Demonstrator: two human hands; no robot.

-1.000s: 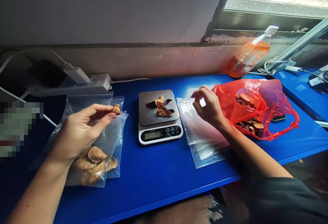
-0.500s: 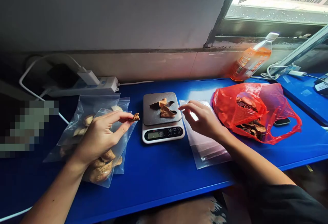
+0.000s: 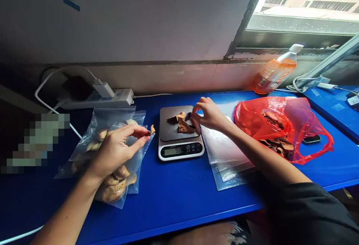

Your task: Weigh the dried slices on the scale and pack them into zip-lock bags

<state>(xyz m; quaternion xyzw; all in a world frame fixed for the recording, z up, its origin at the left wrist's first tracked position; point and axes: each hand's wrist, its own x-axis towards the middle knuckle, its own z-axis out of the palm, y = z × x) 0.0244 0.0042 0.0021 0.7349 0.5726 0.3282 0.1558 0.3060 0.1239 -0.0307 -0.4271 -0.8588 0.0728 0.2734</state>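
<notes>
Between the thumb and fingers of my left hand (image 3: 117, 149) is a small brown scrap of dried peel (image 3: 152, 129), held in the air left of the scale. A white digital kitchen scale (image 3: 181, 151) with a grey metal plate reads about 98, the decimal point being hard to make out. Several curled pieces of dried peel (image 3: 185, 126), tan and dark brown, lie on the plate. My right hand (image 3: 209, 114) reaches over the plate's right edge, its fingertips pinched at a dark piece there. The fingers partly hide that piece.
Left of the scale lie clear zip bags (image 3: 114, 116) with brown dried pieces inside. Flat clear bags (image 3: 224, 155) lie to the right. Beyond sits an open red plastic bag (image 3: 246, 121) of dried peel, near a phone (image 3: 312, 139), an orange drink bottle (image 3: 276, 71) and a power strip (image 3: 123, 96).
My right hand has moved left and up to the pieces on the plate, and its fingers have closed. My left hand still holds its scrap, now turned. The view has shifted slightly.
</notes>
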